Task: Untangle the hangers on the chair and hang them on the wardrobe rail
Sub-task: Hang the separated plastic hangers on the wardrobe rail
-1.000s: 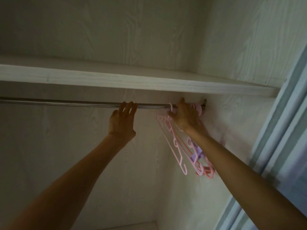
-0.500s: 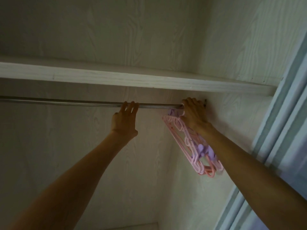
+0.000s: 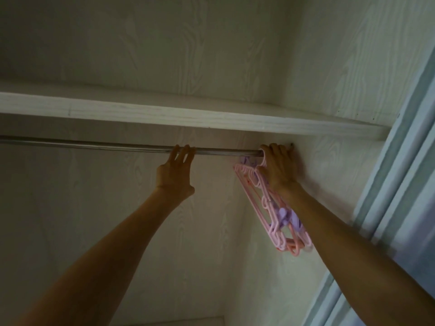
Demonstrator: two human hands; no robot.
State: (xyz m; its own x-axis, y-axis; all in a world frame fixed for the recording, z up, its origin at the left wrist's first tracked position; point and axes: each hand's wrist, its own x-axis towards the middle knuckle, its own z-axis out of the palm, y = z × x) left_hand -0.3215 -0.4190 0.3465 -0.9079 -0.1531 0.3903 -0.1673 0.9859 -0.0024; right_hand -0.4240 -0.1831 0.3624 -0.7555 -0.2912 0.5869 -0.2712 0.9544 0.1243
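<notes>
My left hand (image 3: 175, 171) curled its fingers over the wardrobe rail (image 3: 94, 146), probably to steady me, while my right hand (image 3: 276, 169) gripped the bunched pink and purple hangers (image 3: 266, 208) hooked at the rail's wall end beneath the shelf (image 3: 164, 115).

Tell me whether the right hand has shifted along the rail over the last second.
Yes. The right hand moved slightly right along the rail, toward the wardrobe's side wall, pressing the hangers closer.

A pale wood-grain shelf (image 3: 188, 116) spans the wardrobe. A striped blue-grey curtain (image 3: 400, 184) hangs at the right edge.
</notes>
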